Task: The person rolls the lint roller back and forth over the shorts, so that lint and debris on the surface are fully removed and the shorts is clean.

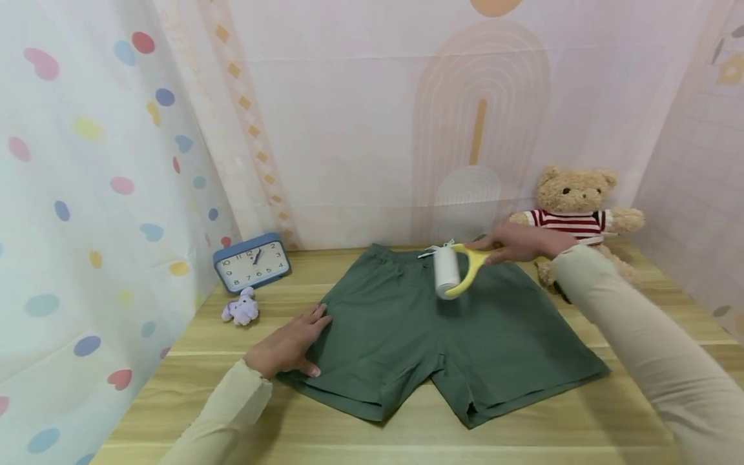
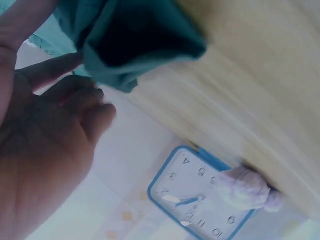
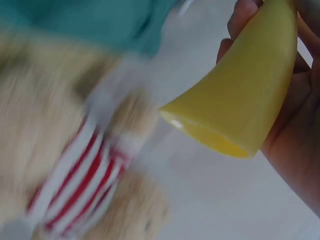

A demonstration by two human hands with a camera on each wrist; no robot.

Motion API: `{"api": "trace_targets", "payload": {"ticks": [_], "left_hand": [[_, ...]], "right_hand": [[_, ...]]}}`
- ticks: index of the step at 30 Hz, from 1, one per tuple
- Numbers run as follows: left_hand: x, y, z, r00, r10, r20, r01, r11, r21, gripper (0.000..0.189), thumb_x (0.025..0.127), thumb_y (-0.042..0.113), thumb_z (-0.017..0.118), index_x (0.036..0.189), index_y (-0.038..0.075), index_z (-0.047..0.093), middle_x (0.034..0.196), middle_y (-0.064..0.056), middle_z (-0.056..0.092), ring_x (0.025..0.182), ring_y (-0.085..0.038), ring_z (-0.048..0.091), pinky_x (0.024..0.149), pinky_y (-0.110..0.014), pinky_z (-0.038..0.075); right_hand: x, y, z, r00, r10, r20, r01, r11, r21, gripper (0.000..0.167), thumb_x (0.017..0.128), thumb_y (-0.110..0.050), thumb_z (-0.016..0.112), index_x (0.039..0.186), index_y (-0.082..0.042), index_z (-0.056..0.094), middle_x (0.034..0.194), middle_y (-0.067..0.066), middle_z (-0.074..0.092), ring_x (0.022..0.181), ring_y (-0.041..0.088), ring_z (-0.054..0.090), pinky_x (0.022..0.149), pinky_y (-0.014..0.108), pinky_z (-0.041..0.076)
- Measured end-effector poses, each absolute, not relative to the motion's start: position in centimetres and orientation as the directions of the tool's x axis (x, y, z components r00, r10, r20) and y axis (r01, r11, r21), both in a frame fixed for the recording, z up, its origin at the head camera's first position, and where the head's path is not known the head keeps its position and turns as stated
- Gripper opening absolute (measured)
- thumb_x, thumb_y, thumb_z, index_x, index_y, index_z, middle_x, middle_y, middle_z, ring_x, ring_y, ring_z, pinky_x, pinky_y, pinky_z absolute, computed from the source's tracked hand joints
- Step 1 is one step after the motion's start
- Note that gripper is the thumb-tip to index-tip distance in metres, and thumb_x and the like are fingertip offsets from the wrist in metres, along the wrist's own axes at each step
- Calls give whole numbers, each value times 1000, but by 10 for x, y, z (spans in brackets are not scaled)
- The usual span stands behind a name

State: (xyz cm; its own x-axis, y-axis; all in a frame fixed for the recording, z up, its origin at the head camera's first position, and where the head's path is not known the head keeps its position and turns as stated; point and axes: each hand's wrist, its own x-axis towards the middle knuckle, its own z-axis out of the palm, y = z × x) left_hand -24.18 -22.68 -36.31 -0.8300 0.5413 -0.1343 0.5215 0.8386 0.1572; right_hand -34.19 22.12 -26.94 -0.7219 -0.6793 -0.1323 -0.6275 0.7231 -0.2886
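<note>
Dark green shorts (image 1: 378, 336) with a white drawstring lie spread on the wooden table, waistband at the back. On the outer edge of their left leg rests my left hand (image 1: 293, 342), fingers extended. The left wrist view shows the same hand (image 2: 50, 115) beside the gaping green cloth (image 2: 115, 70). My right hand (image 1: 517, 242) grips the yellow handle (image 1: 473, 265) of a lint roller, whose white roll (image 1: 446, 268) is over the upper middle of the shorts. Whether the roll touches the cloth, I cannot tell. Up close, the right wrist view shows the yellow handle (image 3: 240, 85) in that hand.
A blue desk clock (image 1: 252, 261) stands at the back left, with a small purple plush toy (image 1: 241, 309) in front. At the back right sits a teddy bear (image 1: 572, 194) in a striped top, partly behind my right arm. Patterned curtains (image 1: 360, 129) border the table (image 1: 325, 433).
</note>
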Motion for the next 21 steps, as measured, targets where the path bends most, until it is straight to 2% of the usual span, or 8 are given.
{"api": "trace_targets", "payload": {"ticks": [2,3,4,7,11,15,18,21], "left_hand": [[-244,-229,-365,-819,554,-145,527,828,190,99,70,25,90,147,-12,39,158,-35,30,146,-52,32,116,-60,37],[-245,-229,-366,-816,555,-159,522,827,208,100,71,25,90,148,-12,38,159,-34,30,146,-52,33,115,-60,37],[-247,-230,-366,-813,557,-172,519,826,222,100,71,25,89,148,-12,37,159,-34,30,145,-52,34,115,-60,37],[-251,-233,-366,-810,546,-212,497,832,245,101,72,25,89,150,-10,36,159,-34,30,144,-52,35,116,-60,36],[-253,-233,-364,-807,544,-229,496,835,237,100,72,25,88,150,-10,36,159,-34,30,143,-52,37,116,-60,36],[-253,-233,-366,-805,552,-218,507,831,229,99,72,25,88,150,-10,37,158,-34,31,142,-52,38,116,-60,37],[-253,-233,-367,-809,543,-223,498,836,230,99,73,25,88,150,-10,36,159,-34,30,143,-52,37,116,-59,37],[-253,-234,-367,-819,523,-234,472,847,244,99,74,25,87,152,-8,35,161,-32,28,145,-51,35,118,-59,35]], "right_hand": [[-343,198,-280,-701,-705,-104,-653,694,-303,52,98,-17,65,147,-8,51,101,16,71,66,10,42,63,23,40],[-344,186,-285,-693,-715,-93,-660,682,-315,52,98,-18,65,147,-8,51,112,16,71,68,11,43,65,24,40],[-345,173,-290,-690,-718,-85,-662,675,-325,52,98,-19,65,148,-10,51,115,16,71,70,12,44,67,25,40],[-346,136,-302,-688,-722,-71,-653,659,-374,53,98,-21,65,148,-12,50,95,14,69,65,12,42,65,24,39],[-348,89,-315,-689,-722,-69,-657,662,-362,55,99,-21,64,151,-16,46,88,11,63,65,12,43,63,22,39],[-350,60,-326,-687,-723,-73,-664,666,-340,55,101,-21,62,153,-18,43,115,14,68,84,17,56,74,24,45],[-350,49,-331,-692,-717,-79,-655,670,-349,55,102,-22,60,154,-19,42,135,15,63,98,21,60,81,28,47],[-351,42,-334,-707,-701,-95,-634,687,-355,55,102,-22,59,154,-20,41,140,16,61,98,23,60,81,30,47]]}}
